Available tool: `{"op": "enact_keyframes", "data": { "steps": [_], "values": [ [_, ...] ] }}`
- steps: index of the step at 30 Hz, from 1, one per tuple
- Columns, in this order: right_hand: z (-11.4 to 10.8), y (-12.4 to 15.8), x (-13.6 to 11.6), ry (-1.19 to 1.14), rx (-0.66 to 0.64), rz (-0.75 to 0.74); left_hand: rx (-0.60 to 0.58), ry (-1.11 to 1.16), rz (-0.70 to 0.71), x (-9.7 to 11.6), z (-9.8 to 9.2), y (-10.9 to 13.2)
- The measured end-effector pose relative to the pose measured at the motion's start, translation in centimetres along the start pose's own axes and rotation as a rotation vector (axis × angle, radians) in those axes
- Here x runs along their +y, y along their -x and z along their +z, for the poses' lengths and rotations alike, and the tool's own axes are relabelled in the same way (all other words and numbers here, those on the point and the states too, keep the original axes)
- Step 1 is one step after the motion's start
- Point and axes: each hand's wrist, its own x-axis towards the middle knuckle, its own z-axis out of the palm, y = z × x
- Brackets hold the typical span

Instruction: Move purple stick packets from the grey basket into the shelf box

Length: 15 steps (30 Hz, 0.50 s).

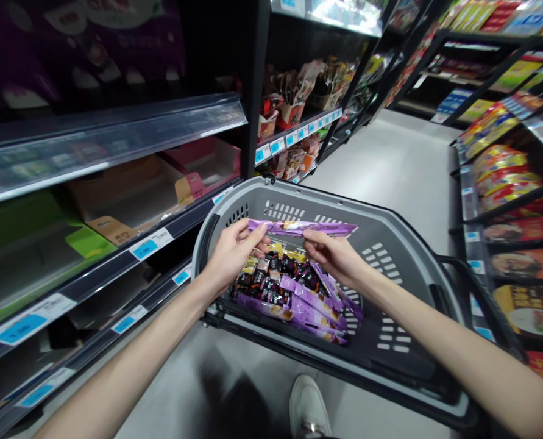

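A long purple snack packet [301, 228] is held flat over a grey shopping basket [403, 241]. My left hand [232, 251] pinches its left end and my right hand [335, 255] pinches its lower edge near the middle. Both hands are closed on the packet. Below them, inside the basket, lie several more purple packets [308, 305] and a heap of small dark wrapped sweets [275, 274].
Dark store shelves with blue price tags [145, 248] run along the left, holding cardboard trays [129, 195] and snack bags [298, 91]. Shelves of packaged goods [509, 177] stand on the right. A pale floor aisle [399, 158] runs ahead. My white shoe [308, 405] shows below the basket.
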Motion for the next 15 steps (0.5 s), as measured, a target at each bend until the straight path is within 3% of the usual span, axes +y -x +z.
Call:
{"op": "enact_keyframes", "data": {
  "steps": [15],
  "values": [
    [-0.29,0.08,0.08,-0.043,0.018,0.032,0.020,0.016,-0.035,0.07,0.03,0.21]
  ]
}}
